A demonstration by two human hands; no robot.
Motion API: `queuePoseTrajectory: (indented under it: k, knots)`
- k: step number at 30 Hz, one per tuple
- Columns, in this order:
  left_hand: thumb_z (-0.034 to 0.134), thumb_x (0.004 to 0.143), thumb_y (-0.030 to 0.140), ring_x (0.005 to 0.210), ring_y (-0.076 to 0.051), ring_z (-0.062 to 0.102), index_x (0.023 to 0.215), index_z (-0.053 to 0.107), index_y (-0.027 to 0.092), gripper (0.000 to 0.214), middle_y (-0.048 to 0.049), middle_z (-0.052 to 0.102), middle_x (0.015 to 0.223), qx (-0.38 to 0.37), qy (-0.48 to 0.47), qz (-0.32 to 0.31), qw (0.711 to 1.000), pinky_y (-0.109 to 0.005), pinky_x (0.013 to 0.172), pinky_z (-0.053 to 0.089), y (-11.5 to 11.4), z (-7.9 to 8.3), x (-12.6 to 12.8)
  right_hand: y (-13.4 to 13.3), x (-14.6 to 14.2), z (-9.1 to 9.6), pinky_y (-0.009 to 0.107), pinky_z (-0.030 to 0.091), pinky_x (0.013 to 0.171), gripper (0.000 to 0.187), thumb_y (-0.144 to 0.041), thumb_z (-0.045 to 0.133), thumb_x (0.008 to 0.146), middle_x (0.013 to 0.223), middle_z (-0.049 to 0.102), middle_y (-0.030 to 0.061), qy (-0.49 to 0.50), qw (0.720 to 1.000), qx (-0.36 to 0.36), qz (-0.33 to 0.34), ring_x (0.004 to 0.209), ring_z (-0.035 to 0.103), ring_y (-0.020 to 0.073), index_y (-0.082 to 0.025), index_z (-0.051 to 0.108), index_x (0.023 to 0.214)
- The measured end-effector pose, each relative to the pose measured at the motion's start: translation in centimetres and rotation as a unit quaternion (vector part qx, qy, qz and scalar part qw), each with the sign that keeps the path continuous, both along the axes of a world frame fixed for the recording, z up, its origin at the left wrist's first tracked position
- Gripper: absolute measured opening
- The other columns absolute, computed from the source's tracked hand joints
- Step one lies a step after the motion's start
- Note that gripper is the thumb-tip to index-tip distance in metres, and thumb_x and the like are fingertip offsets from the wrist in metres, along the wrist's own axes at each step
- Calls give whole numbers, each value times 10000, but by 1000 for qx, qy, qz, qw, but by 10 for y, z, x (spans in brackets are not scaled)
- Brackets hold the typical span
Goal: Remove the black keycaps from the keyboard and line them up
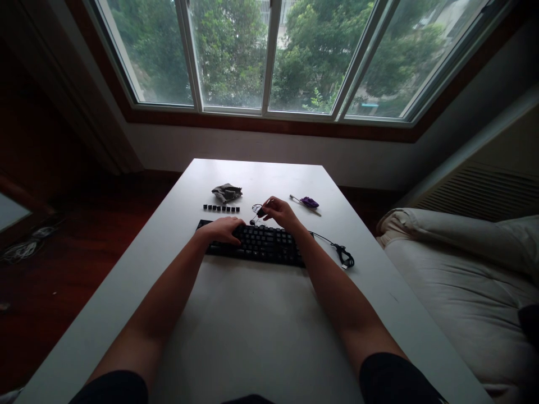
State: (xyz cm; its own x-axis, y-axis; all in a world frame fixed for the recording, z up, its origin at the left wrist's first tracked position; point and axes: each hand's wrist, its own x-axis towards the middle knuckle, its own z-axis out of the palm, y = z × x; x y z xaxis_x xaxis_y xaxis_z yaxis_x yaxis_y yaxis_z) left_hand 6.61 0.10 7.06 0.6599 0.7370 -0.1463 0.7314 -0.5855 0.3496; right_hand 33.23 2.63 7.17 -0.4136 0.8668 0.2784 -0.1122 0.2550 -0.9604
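Observation:
A black keyboard (269, 247) lies across the middle of the white table (252, 325). My left hand (224, 229) rests on the keyboard's left end, fingers curled over the keys. My right hand (278, 212) hovers just above the keyboard's far edge, pinching a small wire keycap puller (256, 210) with a dark keycap in it. A row of removed black keycaps (221, 208) sits beyond the keyboard on the left.
A crumpled grey cloth (227, 192) lies behind the keycaps. A purple-tipped brush (306, 202) is at the back right. The keyboard's cable (343, 253) coils at its right end. A pale cushioned sofa (463, 269) stands right of the table; windows are ahead.

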Motion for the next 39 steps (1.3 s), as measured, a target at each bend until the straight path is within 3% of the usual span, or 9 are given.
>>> queuePoseTrajectory:
  k: [5, 10, 15, 21, 27, 32, 39]
  knots:
    - [700, 848, 430, 1170, -274, 611, 1280, 652, 227, 479, -87, 668, 1285, 43, -108, 11, 993, -358, 990, 480, -4, 9, 8, -2, -3, 2, 294, 602, 613, 359, -463, 804, 799, 856, 749, 56, -4, 1000, 2, 9, 762, 741, 196, -182, 609, 905]
    - [643, 900, 345, 964, -200, 674, 1179, 685, 219, 308, -51, 732, 1096, 62, -245, 44, 966, -316, 873, 524, -7, 8, 26, -6, -5, 4, 305, 612, 626, 342, -456, 794, 813, 832, 738, 41, -5, 1000, 12, 5, 752, 734, 190, -183, 610, 905]
    - [598, 927, 307, 864, -182, 675, 1066, 747, 219, 222, -38, 748, 996, 71, -247, 51, 965, -285, 794, 509, -6, 3, 32, -5, -6, 5, 307, 614, 631, 349, -460, 799, 811, 877, 751, 51, -3, 1000, 14, 12, 756, 732, 187, -189, 603, 911]
    - [519, 978, 342, 940, -205, 675, 1095, 768, 233, 296, -42, 764, 1061, 60, -215, 48, 974, -288, 823, 476, -6, 4, 35, -5, -4, 5, 318, 619, 656, 340, -463, 791, 823, 867, 742, 49, -10, 999, 25, 35, 791, 733, 194, -188, 620, 927]
    - [482, 992, 462, 870, -196, 648, 1076, 761, 190, 399, -44, 750, 971, -27, -252, 55, 966, -274, 772, 462, -3, 0, 33, -5, -2, 7, 312, 619, 639, 347, -457, 806, 815, 863, 742, 47, 4, 999, 16, 37, 784, 737, 196, -187, 614, 916]
    - [413, 1008, 532, 766, -161, 583, 1090, 740, 153, 508, -31, 658, 814, -155, -329, 42, 931, -262, 716, 448, -1, 1, 30, -5, 2, 11, 323, 624, 661, 348, -455, 808, 821, 871, 749, 50, 23, 998, 10, 57, 792, 742, 196, -187, 611, 923]
    - [559, 932, 540, 673, -126, 526, 1027, 730, 122, 462, -14, 597, 724, -253, -367, 65, 893, -242, 623, 399, -5, 7, 29, -8, 7, 17, 353, 634, 717, 315, -425, 791, 854, 905, 762, 73, 17, 995, 23, 99, 846, 753, 210, -171, 631, 950]
